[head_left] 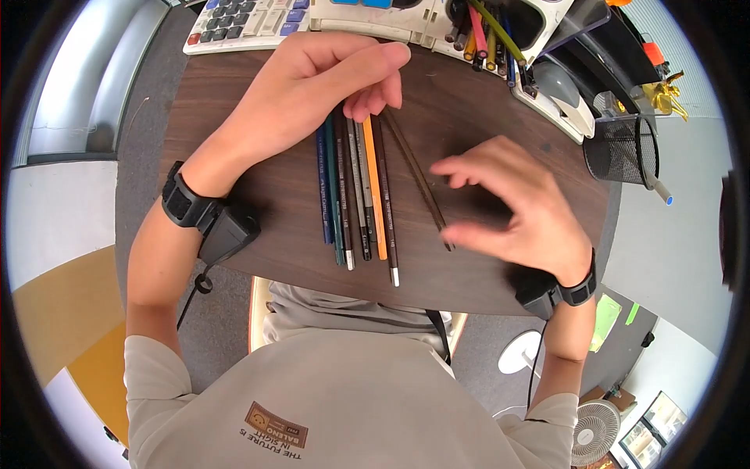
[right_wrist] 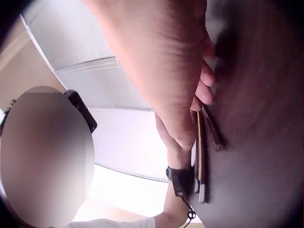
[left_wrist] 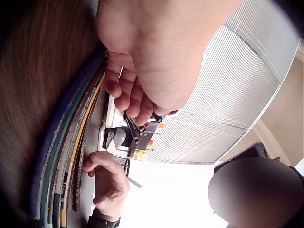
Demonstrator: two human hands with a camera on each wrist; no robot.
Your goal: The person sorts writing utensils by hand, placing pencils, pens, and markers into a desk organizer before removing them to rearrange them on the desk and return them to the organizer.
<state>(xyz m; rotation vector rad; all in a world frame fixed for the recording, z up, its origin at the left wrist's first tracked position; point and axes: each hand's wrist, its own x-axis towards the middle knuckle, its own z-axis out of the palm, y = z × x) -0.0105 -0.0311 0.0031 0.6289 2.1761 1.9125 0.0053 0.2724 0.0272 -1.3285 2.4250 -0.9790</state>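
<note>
Several pencils lie side by side on the dark wood table (head_left: 281, 203), among them a blue pencil (head_left: 323, 187), a green pencil (head_left: 333, 195), an orange pencil (head_left: 375, 187) and a dark pencil with a white end (head_left: 388, 227). Over their far ends hovers my left hand (head_left: 328, 86), its fingers loosely bent and nothing held; it hides those ends. To the right of the row, a brown pencil (head_left: 418, 176) lies at a slant. Beside it is my right hand (head_left: 519, 203), slightly blurred, with thumb and fingers spread apart and nothing between them.
At the back stand a calculator (head_left: 250, 19) and a white organizer (head_left: 375, 31) with pens and pencils (head_left: 488, 39) in it. A grey computer mouse (head_left: 558, 86) and a black mesh pen cup (head_left: 621, 148) are at the right. The table's near edge runs close to the person's lap.
</note>
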